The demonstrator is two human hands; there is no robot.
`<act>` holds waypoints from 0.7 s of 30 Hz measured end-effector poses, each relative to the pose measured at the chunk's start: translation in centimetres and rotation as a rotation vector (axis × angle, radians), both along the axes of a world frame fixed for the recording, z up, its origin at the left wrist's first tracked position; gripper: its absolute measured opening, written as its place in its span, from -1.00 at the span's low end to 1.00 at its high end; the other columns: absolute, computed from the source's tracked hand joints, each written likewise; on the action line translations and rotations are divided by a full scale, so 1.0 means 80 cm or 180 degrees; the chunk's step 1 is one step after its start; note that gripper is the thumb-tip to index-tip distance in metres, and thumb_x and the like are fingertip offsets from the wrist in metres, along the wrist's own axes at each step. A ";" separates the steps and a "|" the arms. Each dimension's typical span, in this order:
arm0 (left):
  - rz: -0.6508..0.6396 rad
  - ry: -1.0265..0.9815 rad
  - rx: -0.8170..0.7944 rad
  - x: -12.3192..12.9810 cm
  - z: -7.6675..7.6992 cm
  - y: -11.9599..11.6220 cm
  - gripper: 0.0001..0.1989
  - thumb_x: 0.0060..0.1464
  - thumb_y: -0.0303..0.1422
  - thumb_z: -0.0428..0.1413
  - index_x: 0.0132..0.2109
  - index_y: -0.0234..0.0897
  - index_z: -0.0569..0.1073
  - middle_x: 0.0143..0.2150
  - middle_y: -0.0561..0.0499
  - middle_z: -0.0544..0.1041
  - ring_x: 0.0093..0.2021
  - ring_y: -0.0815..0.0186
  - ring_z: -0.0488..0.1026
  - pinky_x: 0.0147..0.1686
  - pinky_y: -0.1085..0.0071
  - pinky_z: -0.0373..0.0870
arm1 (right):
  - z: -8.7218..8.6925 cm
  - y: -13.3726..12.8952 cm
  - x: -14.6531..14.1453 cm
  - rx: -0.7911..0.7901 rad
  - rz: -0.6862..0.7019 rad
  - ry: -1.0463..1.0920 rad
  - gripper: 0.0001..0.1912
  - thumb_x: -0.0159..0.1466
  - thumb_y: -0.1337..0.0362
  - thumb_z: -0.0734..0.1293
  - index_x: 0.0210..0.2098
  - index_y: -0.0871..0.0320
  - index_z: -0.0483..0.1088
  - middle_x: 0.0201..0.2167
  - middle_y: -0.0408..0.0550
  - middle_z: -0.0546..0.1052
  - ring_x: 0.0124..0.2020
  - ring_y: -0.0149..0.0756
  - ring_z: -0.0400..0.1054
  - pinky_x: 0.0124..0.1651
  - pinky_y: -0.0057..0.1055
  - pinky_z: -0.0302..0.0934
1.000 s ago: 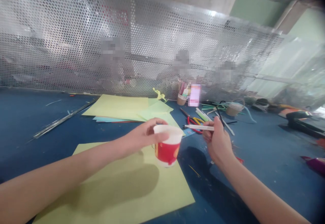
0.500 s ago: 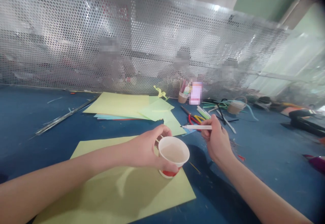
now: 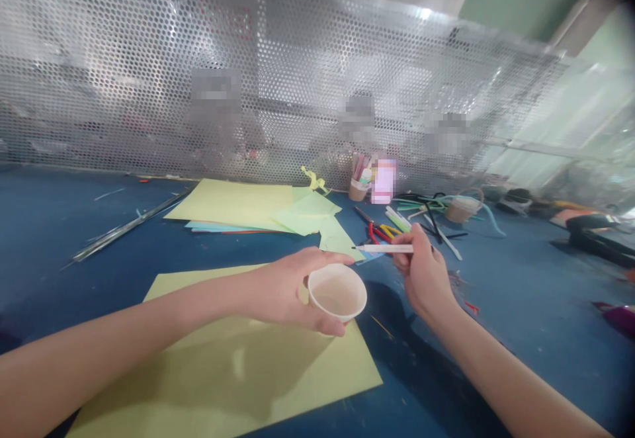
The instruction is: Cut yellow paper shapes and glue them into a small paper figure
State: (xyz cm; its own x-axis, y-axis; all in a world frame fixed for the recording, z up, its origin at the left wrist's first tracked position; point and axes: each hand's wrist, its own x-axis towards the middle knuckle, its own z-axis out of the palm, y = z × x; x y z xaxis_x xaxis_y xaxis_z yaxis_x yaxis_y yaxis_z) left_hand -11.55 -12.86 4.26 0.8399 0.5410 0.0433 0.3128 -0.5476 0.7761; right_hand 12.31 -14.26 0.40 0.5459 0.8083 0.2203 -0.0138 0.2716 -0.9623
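Note:
My left hand [image 3: 292, 289] is wrapped round a white paper cup [image 3: 338, 292], thumb on the near side and a finger stretched behind the rim. The cup's mouth faces up and tilts a little towards me; no contents show inside it. Beneath it is a large yellow sheet of paper [image 3: 278, 385] on the blue table [image 3: 526, 312]. In my right hand [image 3: 425, 272] is a slim white marker [image 3: 387, 249], held level, its dark tip pointing left. A gap separates the marker from the cup.
A stack of yellow paper [image 3: 233, 200] and cut green pieces [image 3: 307, 212] lies further back. Pliers [image 3: 381, 231] and loose markers [image 3: 398, 218] are beyond my right hand. Metal wires [image 3: 129, 226] lie at left. A perforated metal screen [image 3: 297, 61] stands behind the table.
The cup has tilted in my left hand, its red lower band now mostly covered. My left fingers have shifted, one reaching further along behind the rim. The right hand stays almost still.

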 end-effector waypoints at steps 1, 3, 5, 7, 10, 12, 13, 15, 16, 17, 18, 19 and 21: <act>-0.0050 0.0013 -0.0008 0.000 -0.001 0.001 -0.17 -0.22 -0.04 0.25 0.22 0.06 0.14 0.09 -0.08 0.29 0.11 -0.02 0.21 0.06 0.06 0.16 | 0.000 0.000 0.000 0.0010 0.0007 -0.0001 -0.57 0.19 -0.02 0.23 -0.60 0.20 0.33 -0.82 -0.31 0.08 -0.70 -0.51 -0.08 -0.59 -0.46 -0.20; -0.0097 0.0021 -0.0084 -0.001 0.001 0.004 -0.23 -0.10 0.01 0.15 0.24 0.02 0.11 0.10 -0.11 0.27 0.11 0.00 0.21 0.07 0.07 0.15 | 0.001 -0.001 0.000 0.0017 0.0024 0.0003 -0.57 0.19 -0.02 0.23 -0.60 0.19 0.32 -0.82 -0.31 0.08 -0.70 -0.51 -0.08 -0.60 -0.47 -0.20; -0.0074 -0.0052 -0.0201 -0.003 0.006 0.007 -0.32 0.03 0.06 -0.01 0.26 0.01 0.08 0.14 -0.13 0.24 0.12 0.02 0.19 0.09 0.07 0.13 | 0.001 -0.001 0.000 0.0004 0.0029 0.0018 -0.57 0.19 -0.02 0.22 -0.60 0.19 0.32 -0.81 -0.31 0.08 -0.70 -0.51 -0.07 -0.61 -0.47 -0.20; -0.0076 -0.0223 -0.0347 -0.005 0.014 0.010 -0.38 0.10 0.08 -0.13 0.26 0.03 0.07 0.20 -0.10 0.20 0.16 0.04 0.16 0.11 0.10 0.11 | -0.001 0.000 0.002 -0.0008 0.0005 0.0010 -0.56 0.20 -0.03 0.21 -0.60 0.19 0.32 -0.81 -0.30 0.10 -0.70 -0.51 -0.05 -0.61 -0.48 -0.20; -0.0206 -0.0289 -0.0353 -0.006 0.027 0.013 -0.41 0.08 0.04 -0.05 0.24 0.12 0.09 0.28 0.02 0.11 0.22 0.06 0.09 0.13 0.15 0.10 | -0.005 0.003 0.006 -0.0012 -0.0072 -0.0035 -0.55 0.21 -0.04 0.20 -0.60 0.18 0.33 -0.81 -0.30 0.11 -0.71 -0.51 -0.06 -0.62 -0.48 -0.19; -0.0358 -0.0107 -0.0065 -0.003 0.032 0.014 -0.36 0.02 0.00 0.05 0.24 0.13 0.08 0.30 0.08 0.07 0.27 0.08 0.01 0.17 0.15 0.03 | -0.003 0.004 0.009 -0.0076 -0.0164 -0.0202 -0.56 0.21 -0.02 0.19 -0.61 0.17 0.33 -0.82 -0.29 0.10 -0.71 -0.49 -0.06 -0.63 -0.48 -0.18; -0.0437 -0.0004 0.0117 -0.001 0.033 0.013 -0.32 -0.01 0.00 0.09 0.25 0.12 0.08 0.30 0.08 0.07 0.28 0.08 -0.02 0.20 0.14 -0.03 | 0.000 0.004 0.010 -0.0153 -0.0185 -0.0379 -0.56 0.21 -0.01 0.19 -0.63 0.16 0.33 -0.82 -0.28 0.10 -0.70 -0.48 -0.05 -0.62 -0.47 -0.17; -0.0542 0.0123 0.0401 0.005 0.032 0.012 -0.25 -0.05 0.02 0.11 0.26 0.06 0.06 0.30 0.05 0.07 0.29 0.07 -0.05 0.21 0.11 -0.09 | 0.012 0.003 0.012 -0.0393 -0.0141 -0.0858 -0.57 0.20 0.03 0.21 -0.67 0.16 0.32 -0.83 -0.26 0.11 -0.70 -0.47 -0.02 -0.63 -0.47 -0.14; -0.0553 0.0160 0.0494 0.008 0.030 0.011 -0.22 -0.07 0.05 0.10 0.27 0.02 0.05 0.30 0.01 0.07 0.28 0.06 -0.04 0.21 0.10 -0.09 | 0.020 0.000 0.012 -0.0552 -0.0051 -0.1096 -0.58 0.20 0.06 0.21 -0.69 0.15 0.32 -0.83 -0.25 0.12 -0.70 -0.47 -0.01 -0.63 -0.47 -0.13; -0.0542 0.0194 0.0564 0.011 0.028 0.011 -0.19 -0.09 0.07 0.10 0.27 -0.02 0.05 0.30 -0.02 0.08 0.28 0.05 -0.03 0.20 0.08 -0.08 | 0.029 -0.003 0.012 -0.0719 0.0065 -0.1286 -0.59 0.19 0.08 0.22 -0.70 0.15 0.32 -0.83 -0.24 0.13 -0.71 -0.47 -0.01 -0.64 -0.47 -0.13; -0.0530 0.0225 0.0614 0.013 0.025 0.010 -0.17 -0.10 0.09 0.09 0.27 -0.05 0.05 0.28 -0.06 0.11 0.27 0.03 -0.01 0.19 0.06 -0.05 | 0.037 -0.008 0.012 -0.0879 0.0197 -0.1410 -0.60 0.17 0.08 0.23 -0.70 0.15 0.33 -0.84 -0.23 0.15 -0.72 -0.47 -0.01 -0.65 -0.48 -0.13; -0.0525 0.0264 0.0632 0.014 0.022 0.010 -0.17 -0.10 0.10 0.08 0.27 -0.07 0.07 0.26 -0.08 0.14 0.25 0.02 0.01 0.17 0.05 -0.02 | 0.044 -0.014 0.012 -0.1039 0.0345 -0.1484 -0.60 0.16 0.06 0.25 -0.70 0.16 0.34 -0.84 -0.22 0.17 -0.73 -0.48 0.00 -0.67 -0.49 -0.12; -0.0524 0.0333 0.0595 0.016 0.017 0.011 -0.20 -0.10 0.11 0.07 0.25 -0.07 0.11 0.22 -0.12 0.21 0.22 -0.01 0.06 0.13 0.03 0.03 | 0.054 -0.027 0.012 -0.1318 0.0617 -0.1512 -0.58 0.11 -0.04 0.27 -0.64 0.17 0.39 -0.83 -0.18 0.26 -0.74 -0.47 0.06 -0.68 -0.50 -0.09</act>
